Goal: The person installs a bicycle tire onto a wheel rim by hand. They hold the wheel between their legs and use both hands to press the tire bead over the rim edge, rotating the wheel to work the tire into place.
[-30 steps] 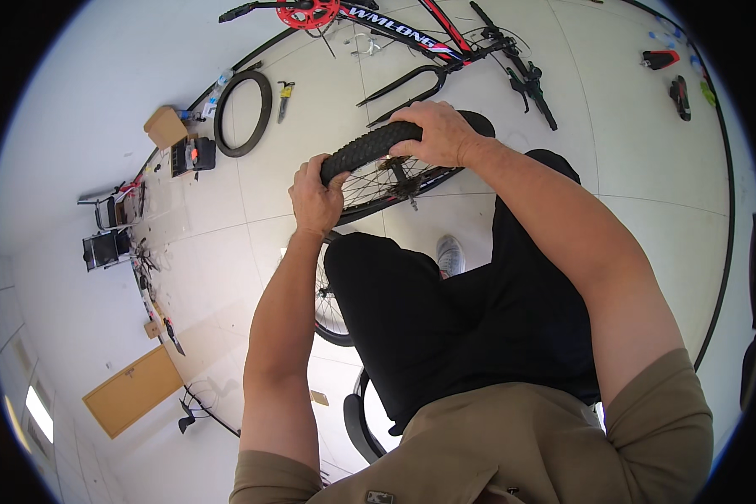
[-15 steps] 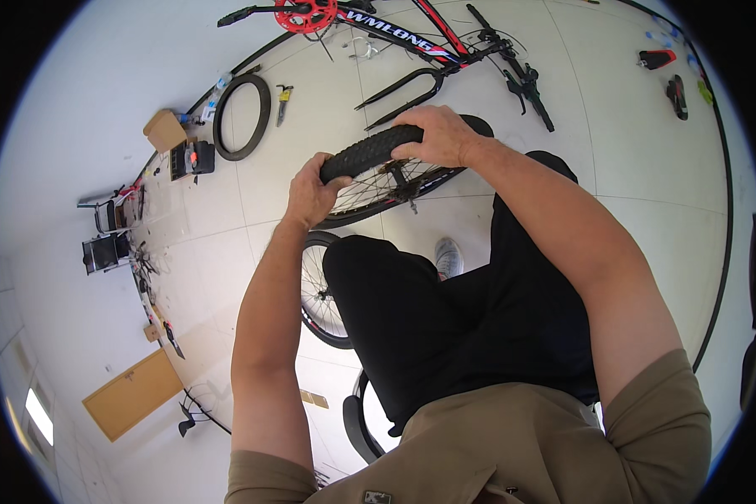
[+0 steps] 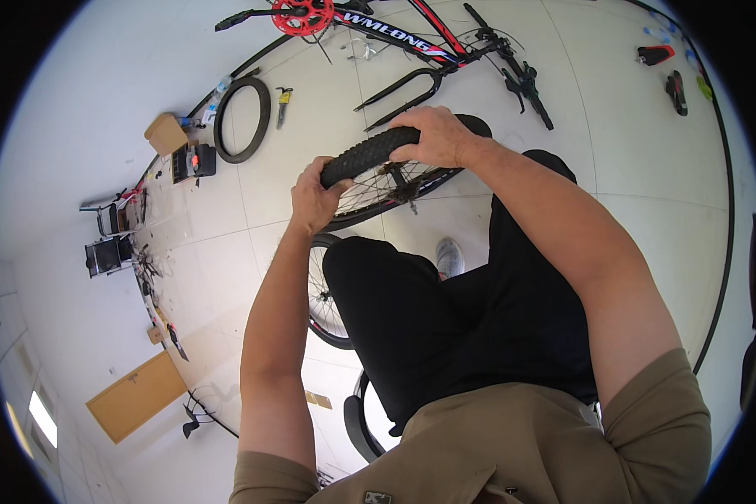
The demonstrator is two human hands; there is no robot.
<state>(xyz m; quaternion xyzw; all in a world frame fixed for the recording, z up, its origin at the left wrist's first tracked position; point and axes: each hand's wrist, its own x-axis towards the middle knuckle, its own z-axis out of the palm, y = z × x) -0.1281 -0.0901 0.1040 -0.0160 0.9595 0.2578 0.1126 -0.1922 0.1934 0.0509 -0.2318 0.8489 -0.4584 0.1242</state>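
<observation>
A bicycle wheel [image 3: 370, 155] with a knobbly black tyre stands tilted in front of my knees, its spokes and hub [image 3: 401, 186] showing below the tread. My left hand [image 3: 317, 195] is closed round the left part of the tyre, thumb on the near side. Further right along the tread, my right hand [image 3: 433, 137] grips the same tyre, fingers over the top and thumb on the near side. Part of the rim's right side is hidden behind my right arm.
Beyond the wheel lies a black and red bicycle frame [image 3: 395, 34] with its fork [image 3: 403, 91] and handlebar [image 3: 512, 71]. A loose tyre [image 3: 242, 120] and a yellow-marked tool [image 3: 284, 107] lie at left. Another wheel [image 3: 326, 298] rests beside my left knee.
My left hand and forearm have shifted slightly to the right along the tyre. My right hand has barely moved, and both keep their grip.
</observation>
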